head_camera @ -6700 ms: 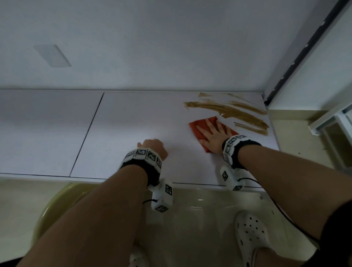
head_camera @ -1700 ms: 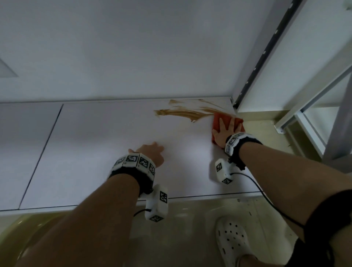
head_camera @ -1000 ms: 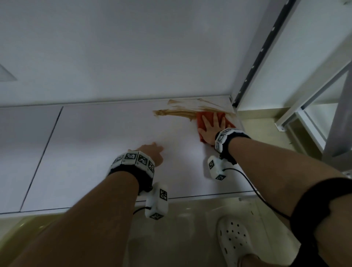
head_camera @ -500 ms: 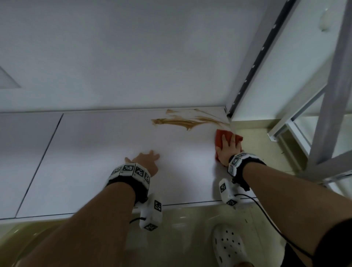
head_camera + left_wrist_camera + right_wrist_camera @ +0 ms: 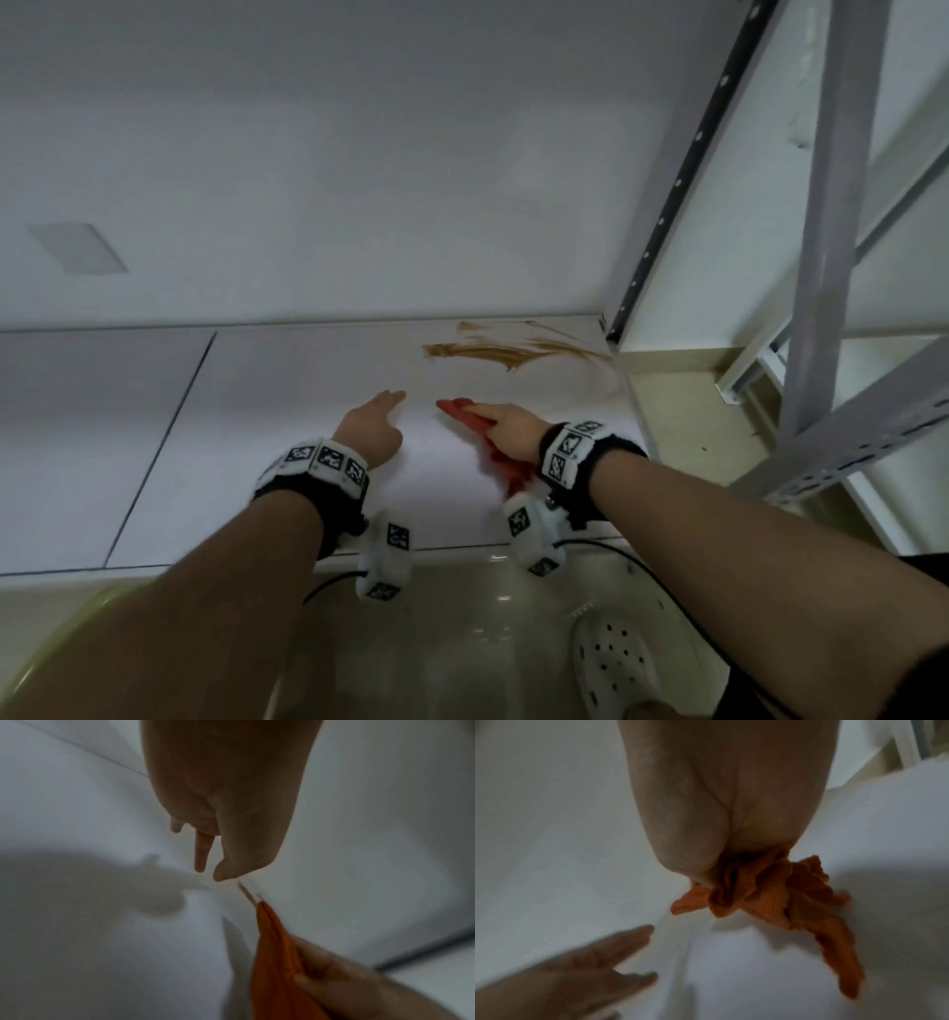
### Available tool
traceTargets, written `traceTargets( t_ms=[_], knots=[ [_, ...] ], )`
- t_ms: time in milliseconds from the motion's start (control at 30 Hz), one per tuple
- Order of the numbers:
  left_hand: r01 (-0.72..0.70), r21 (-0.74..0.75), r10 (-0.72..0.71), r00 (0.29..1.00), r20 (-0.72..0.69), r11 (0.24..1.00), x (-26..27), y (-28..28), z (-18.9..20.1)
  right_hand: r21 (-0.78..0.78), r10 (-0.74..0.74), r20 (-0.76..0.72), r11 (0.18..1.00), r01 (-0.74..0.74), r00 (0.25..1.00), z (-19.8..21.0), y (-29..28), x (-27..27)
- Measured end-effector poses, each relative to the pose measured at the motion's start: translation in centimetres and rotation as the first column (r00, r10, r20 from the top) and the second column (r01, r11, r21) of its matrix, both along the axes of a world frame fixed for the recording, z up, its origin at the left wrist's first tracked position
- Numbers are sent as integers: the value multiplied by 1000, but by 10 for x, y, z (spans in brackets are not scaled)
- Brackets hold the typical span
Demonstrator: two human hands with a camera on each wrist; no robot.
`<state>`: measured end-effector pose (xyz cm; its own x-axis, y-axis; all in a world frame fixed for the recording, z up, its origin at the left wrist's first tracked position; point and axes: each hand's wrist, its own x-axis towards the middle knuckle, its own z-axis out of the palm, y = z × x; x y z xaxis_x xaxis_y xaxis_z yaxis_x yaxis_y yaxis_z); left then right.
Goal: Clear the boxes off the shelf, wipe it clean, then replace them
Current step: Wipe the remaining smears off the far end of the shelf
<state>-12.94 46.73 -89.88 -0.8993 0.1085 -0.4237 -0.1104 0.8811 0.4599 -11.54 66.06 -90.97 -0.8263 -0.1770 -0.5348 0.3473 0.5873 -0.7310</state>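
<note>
No boxes are in view. The white shelf (image 5: pixel 308 437) carries brown smears (image 5: pixel 493 351) near its far right corner. My right hand (image 5: pixel 513 426) grips a bunched orange cloth (image 5: pixel 500 460) just above the shelf, in front of the smears. In the right wrist view the cloth (image 5: pixel 770 898) spills crumpled out of the right hand's fist (image 5: pixel 731 811). My left hand (image 5: pixel 377 419) hovers close to its left, fingers straight and pointing toward the cloth, holding nothing. The left wrist view shows the left hand (image 5: pixel 221 801) with the cloth's tip (image 5: pixel 272 953) just beyond its fingertips.
A perforated shelf upright (image 5: pixel 662 216) rises at the shelf's right end, with grey metal rack bars (image 5: pixel 821 257) beyond it. A seam (image 5: pixel 164 442) splits the shelf on the left. Below are a glossy floor, a white clog (image 5: pixel 616 668) and a yellow-green object (image 5: pixel 61 632).
The right hand was pressing the cloth flat at the shelf's right edge; now it grips it bunched and has moved left. The left hand has lifted off the shelf toward the cloth. Fewer smears remain.
</note>
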Motion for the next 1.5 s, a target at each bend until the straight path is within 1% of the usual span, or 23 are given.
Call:
traceTargets(
  t_ms=[67, 133, 200, 233, 300, 433, 500, 567, 633, 700, 733, 800, 900, 967, 1133, 1167, 1233, 1267, 1300, 1333, 1367, 1433, 1500],
  knots=[
    [-147, 192, 142, 989, 40, 970, 0, -10, 7, -123, -47, 22, 991, 49, 999, 18, -12, -10],
    [-276, 349, 253, 961, 112, 895, 0, -20, 13, -251, -73, 57, 964, 85, 996, 32, -20, -19],
    [-363, 470, 311, 932, 187, 804, 3, -26, 17, -414, -160, 180, 883, 222, 971, 36, -24, -27],
    [-393, 513, 328, 919, 216, 763, 5, -29, 19, -466, -192, 239, 837, 286, 952, 36, -26, -29],
    [-434, 568, 344, 901, 264, 699, 7, -33, 22, -519, -209, 313, 779, 351, 927, 35, -32, -31],
    [-470, 622, 307, 882, 357, 627, 7, -36, 26, -542, -216, 375, 738, 402, 902, 34, -39, -30],
    [-488, 633, 259, 868, 423, 601, 7, -35, 28, -532, -214, 395, 740, 412, 893, 35, -40, -28],
    [-504, 636, 236, 855, 462, 584, 9, -33, 29, -515, -173, 389, 774, 369, 905, 36, -40, -27],
    [-506, 633, 256, 857, 448, 585, 10, -35, 25, -510, -136, 396, 790, 341, 908, 35, -41, -24],
    [-506, 625, 298, 861, 413, 594, 9, -37, 22, -538, -77, 416, 782, 314, 906, 34, -44, -20],
    [-511, 623, 321, 859, 399, 592, 8, -38, 21, -543, -58, 410, 786, 295, 910, 32, -47, -20],
    [-524, 615, 352, 852, 388, 589, 7, -38, 20, -512, -45, 356, 826, 235, 934, 25, -52, -22],
    [-541, 617, 370, 841, 395, 571, 8, -33, 20, -411, -122, 266, 883, 227, 956, 18, -57, -22],
    [-531, 625, 395, 846, 357, 573, 8, -32, 19, -373, -175, 227, 893, 251, 958, 14, -58, -22],
    [-447, 601, 459, 876, 146, 662, -2, -42, 16, -384, -236, 243, 867, 317, 941, 15, -51, -23],
    [-431, 575, 468, 879, 93, 695, -3, -43, 17, -389, -237, 244, 864, 319, 940, 16, -50, -23],
    [-402, 458, 474, 879, -47, 793, -6, -45, 20, -404, -250, 247, 852, 334, 936, 18, -50, -23],
    [-384, 405, 455, 886, -90, 829, -8, -45, 22, -404, -264, 249, 846, 348, 932, 19, -51, -23],
    [-366, 393, 428, 900, -82, 844, -9, -44, 25, -405, -275, 247, 842, 357, 929, 20, -52, -24],
    [-353, 424, 400, 916, -23, 834, -9, -41, 27, -400, -287, 243, 841, 365, 927, 20, -53, -24],
    [-347, 472, 361, 931, 64, 811, -8, -36, 30, -404, -290, 240, 838, 367, 926, 20, -54, -26],
    [-357, 548, 278, 934, 224, 756, -4, -26, 34, -416, -288, 236, 833, 365, 928, 21, -56, -27],
    [-368, 575, 241, 927, 288, 731, -3, -18, 35, -425, -257, 269, 833, 354, 928, 23, -58, -27]
  ],
)
